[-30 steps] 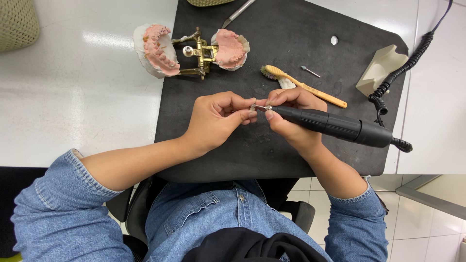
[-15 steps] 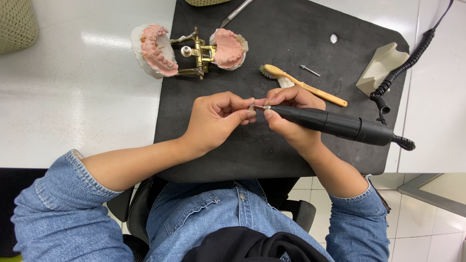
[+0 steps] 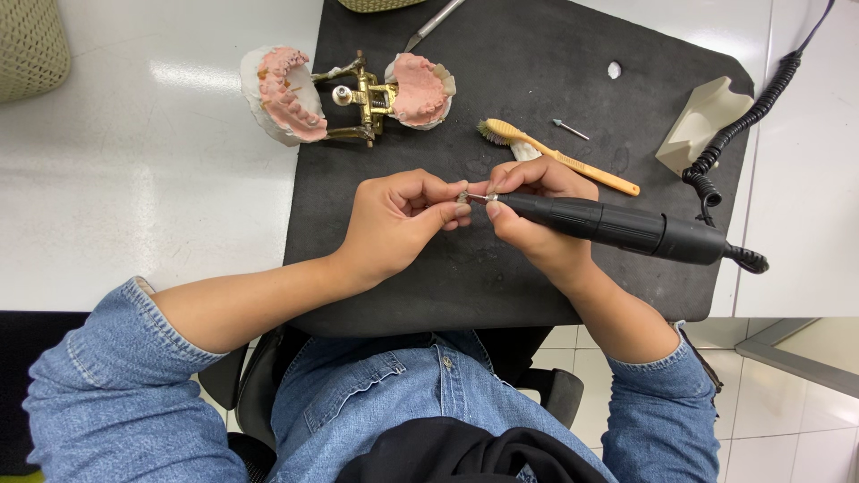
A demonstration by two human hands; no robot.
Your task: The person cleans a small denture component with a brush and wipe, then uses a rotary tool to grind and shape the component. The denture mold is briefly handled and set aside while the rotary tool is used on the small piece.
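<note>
The left hand (image 3: 394, 224) pinches a tiny piece (image 3: 463, 198), too small to identify, between closed fingertips. The right hand (image 3: 535, 215) is wrapped tight around a black handpiece (image 3: 617, 228); its tip meets the piece, its long axis runs rightward to a coiled cord (image 3: 743, 116). Both work over the black mat (image 3: 537, 80), near a toothbrush (image 3: 559, 156) and a hinged denture model (image 3: 349, 94).

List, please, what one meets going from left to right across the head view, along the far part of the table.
Woven basket → pink and white dental casts on a brass hinge frame → yellow toothbrush → small loose bur → beige tool stand → black coiled cord.
</note>
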